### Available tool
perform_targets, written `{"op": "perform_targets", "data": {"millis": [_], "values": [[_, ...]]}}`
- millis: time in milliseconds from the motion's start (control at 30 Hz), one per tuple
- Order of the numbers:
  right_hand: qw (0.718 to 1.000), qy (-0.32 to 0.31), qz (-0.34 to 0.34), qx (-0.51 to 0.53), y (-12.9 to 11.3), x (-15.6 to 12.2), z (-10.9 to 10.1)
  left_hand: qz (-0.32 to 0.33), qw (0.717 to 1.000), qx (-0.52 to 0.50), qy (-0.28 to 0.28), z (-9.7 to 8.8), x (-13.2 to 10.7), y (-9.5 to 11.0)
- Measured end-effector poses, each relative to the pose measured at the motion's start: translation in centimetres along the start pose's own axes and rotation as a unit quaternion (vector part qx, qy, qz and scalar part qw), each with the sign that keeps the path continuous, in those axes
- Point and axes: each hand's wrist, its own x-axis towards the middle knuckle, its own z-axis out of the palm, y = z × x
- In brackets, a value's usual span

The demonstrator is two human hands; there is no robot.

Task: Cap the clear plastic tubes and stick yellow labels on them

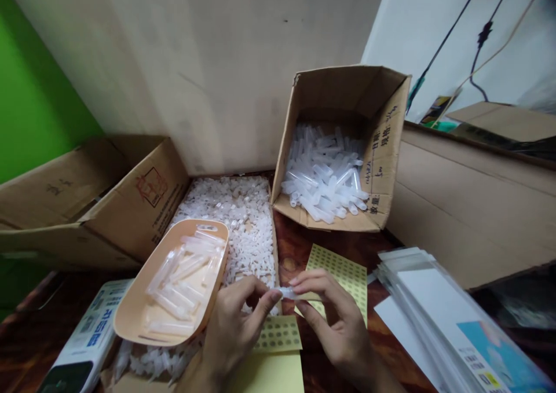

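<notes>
My left hand (pixel 234 320) and my right hand (pixel 336 320) meet over the table, each pinching one end of a small translucent plastic tube (pixel 286 292). Fingers cover most of its ends. Beneath my hands lie yellow sheets of small round dark stickers, one sticker sheet (pixel 278 333) by my left hand and another sticker sheet (pixel 339 271) behind my right. Left of my left hand, a peach plastic basket (pixel 134 318) holds several longer clear tubes (pixel 178 300). Under and behind the basket spreads a shallow carton of small clear plastic pieces (pixel 243 213).
A tilted cardboard box (pixel 391 167) full of translucent tubes (pixel 324 176) stands at the back. Another open cardboard box (pixel 130 202) is at left, near a white printed package (pixel 93 329). Stacked printed bags (pixel 434 312) lie at right, before a large carton (pixel 469 208).
</notes>
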Motion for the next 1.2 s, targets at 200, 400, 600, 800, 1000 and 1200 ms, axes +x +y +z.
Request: {"op": "perform_targets", "data": {"millis": [200, 400, 600, 800, 1000, 1200], "values": [[0.997, -0.025, 0.038, 0.054, -0.3, -0.2, 0.3, -0.006, 0.999, 0.045, -0.017, 0.2, -0.2, -0.8], [0.998, 0.022, 0.038, 0.039, -0.1, -0.1, 0.8, 0.011, 1.0, 0.017, -0.014, 0.2, -0.2, -0.6], [0.985, 0.066, 0.153, 0.034, 1.1, -0.3, 0.6, 0.11, 0.993, -0.042, -0.002, 0.6, -0.3, -0.6], [0.992, 0.065, 0.097, 0.045, 0.3, 0.2, 0.3, 0.058, 0.998, 0.007, -0.038, 0.4, -0.2, -0.5], [0.992, 0.046, 0.112, 0.032, 0.2, 0.0, 0.4, 0.066, 0.995, 0.019, -0.071, 0.3, -0.1, -0.3], [0.99, 0.044, 0.134, 0.02, 0.3, 0.0, 0.2, 0.136, 0.99, 0.035, -0.036, 0.3, -0.2, -0.4]]}}
